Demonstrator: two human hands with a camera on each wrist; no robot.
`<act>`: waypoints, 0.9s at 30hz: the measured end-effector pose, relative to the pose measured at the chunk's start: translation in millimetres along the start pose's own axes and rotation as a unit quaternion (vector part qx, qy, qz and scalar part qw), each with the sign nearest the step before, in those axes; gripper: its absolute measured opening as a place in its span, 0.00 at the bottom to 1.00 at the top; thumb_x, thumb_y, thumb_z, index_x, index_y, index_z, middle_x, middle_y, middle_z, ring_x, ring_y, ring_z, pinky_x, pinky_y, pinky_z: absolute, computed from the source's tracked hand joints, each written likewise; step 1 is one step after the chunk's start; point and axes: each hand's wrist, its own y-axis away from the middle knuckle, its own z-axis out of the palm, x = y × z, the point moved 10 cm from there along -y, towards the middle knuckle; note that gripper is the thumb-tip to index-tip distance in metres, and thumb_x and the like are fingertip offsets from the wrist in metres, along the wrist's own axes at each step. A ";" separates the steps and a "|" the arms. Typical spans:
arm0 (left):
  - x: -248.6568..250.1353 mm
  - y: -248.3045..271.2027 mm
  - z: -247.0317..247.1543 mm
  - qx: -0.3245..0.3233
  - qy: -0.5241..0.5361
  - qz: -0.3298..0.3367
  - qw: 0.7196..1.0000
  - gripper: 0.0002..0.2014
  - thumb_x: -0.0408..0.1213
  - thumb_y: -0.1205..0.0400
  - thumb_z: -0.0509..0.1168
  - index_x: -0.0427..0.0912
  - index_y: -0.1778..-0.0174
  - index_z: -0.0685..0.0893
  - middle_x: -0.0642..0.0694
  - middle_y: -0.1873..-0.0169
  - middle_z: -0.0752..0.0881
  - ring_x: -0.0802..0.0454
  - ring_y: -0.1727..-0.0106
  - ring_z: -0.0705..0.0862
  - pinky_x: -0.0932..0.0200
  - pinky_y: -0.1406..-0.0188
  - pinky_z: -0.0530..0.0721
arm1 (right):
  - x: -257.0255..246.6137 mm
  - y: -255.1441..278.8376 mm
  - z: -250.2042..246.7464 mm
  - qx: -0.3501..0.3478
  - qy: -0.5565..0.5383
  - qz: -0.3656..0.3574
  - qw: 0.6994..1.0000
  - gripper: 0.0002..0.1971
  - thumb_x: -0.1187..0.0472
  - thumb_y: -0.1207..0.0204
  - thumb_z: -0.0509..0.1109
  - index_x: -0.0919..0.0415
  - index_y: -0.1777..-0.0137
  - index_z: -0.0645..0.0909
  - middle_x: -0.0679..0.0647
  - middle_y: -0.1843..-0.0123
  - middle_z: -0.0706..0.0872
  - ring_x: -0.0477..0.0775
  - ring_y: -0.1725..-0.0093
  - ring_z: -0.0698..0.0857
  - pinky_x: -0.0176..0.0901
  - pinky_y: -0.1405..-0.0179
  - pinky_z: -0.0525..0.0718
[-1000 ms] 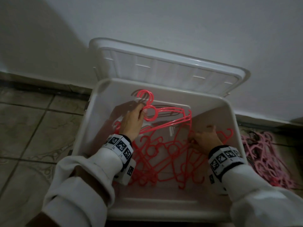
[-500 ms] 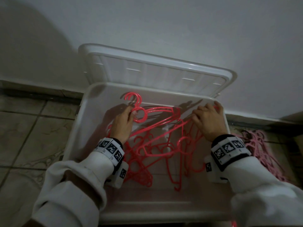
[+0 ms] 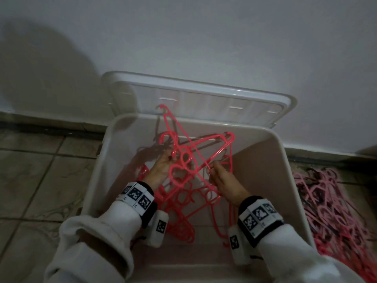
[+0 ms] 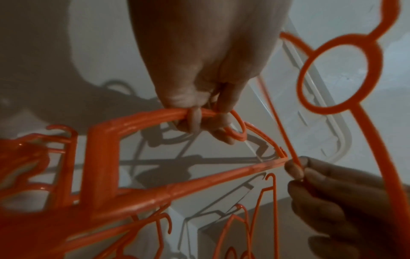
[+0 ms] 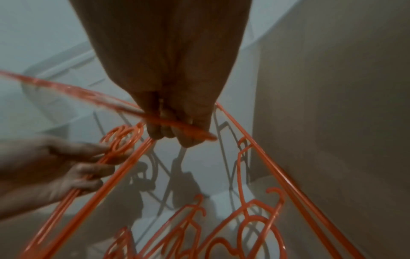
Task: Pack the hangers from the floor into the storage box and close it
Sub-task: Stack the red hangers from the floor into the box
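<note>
A white storage box [image 3: 271, 152] stands open against the wall, its lid [image 3: 204, 99] leaning back behind it. Inside lies a tangle of red hangers [image 3: 191, 193], some lifted and tilted upward. My left hand [image 3: 163, 166] grips a stack of hanger bars [image 4: 142, 117] with curled fingers [image 4: 195, 121]. My right hand [image 3: 220, 176] pinches thin hanger bars [image 5: 177, 128] near the middle of the box; it also shows in the left wrist view [image 4: 297, 168]. A pile of pink hangers [image 3: 330, 205] lies on the floor to the right of the box.
Tiled floor [image 3: 40, 176] spreads to the left of the box. A white wall [image 3: 204, 37] with a dark skirting strip rises right behind the lid. The box's near rim [image 3: 183, 268] lies close to my sleeves.
My right hand came back from the box's far right rim to the middle and took hold of hanger bars. The left hand's hangers have risen and tilted up toward the lid.
</note>
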 end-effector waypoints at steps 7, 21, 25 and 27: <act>-2.8 5.5 14.6 -0.076 -0.042 -0.022 0.996 0.12 0.18 0.23 0.60 0.41 0.56 0.75 0.55 0.67 0.85 0.74 0.69 0.83 0.79 0.65 0.78 | 27.4 9.5 6.6 -0.061 -0.023 0.064 0.996 0.06 0.72 0.16 0.48 0.61 0.49 0.64 0.57 0.64 0.77 0.38 0.75 0.78 0.35 0.68 0.79; -23.3 27.2 46.1 -0.206 -0.133 -0.122 0.962 0.15 0.17 0.23 0.61 0.45 0.59 0.75 0.50 0.64 0.77 0.60 0.63 0.76 0.76 0.66 0.75 | 30.0 40.7 57.8 -0.283 -0.223 0.236 0.903 0.13 0.78 0.20 0.55 0.65 0.55 0.79 0.46 0.68 0.90 0.39 0.65 0.89 0.29 0.67 0.84; -23.6 23.6 44.3 -0.184 -0.109 -0.112 0.970 0.08 0.29 0.19 0.62 0.46 0.53 0.83 0.54 0.56 0.86 0.62 0.53 0.84 0.69 0.45 0.77 | 33.4 45.3 66.1 -0.301 -0.198 0.248 0.899 0.12 0.74 0.18 0.55 0.64 0.49 0.79 0.43 0.67 0.90 0.37 0.65 0.87 0.30 0.68 0.84; -27.0 22.1 39.3 -0.161 -0.114 -0.120 0.973 0.08 0.29 0.18 0.61 0.46 0.55 0.84 0.50 0.61 0.86 0.61 0.61 0.84 0.63 0.49 0.77 | 38.4 43.5 65.6 -0.297 -0.160 0.251 0.907 0.11 0.73 0.19 0.57 0.57 0.48 0.75 0.46 0.61 0.89 0.41 0.59 0.86 0.35 0.66 0.84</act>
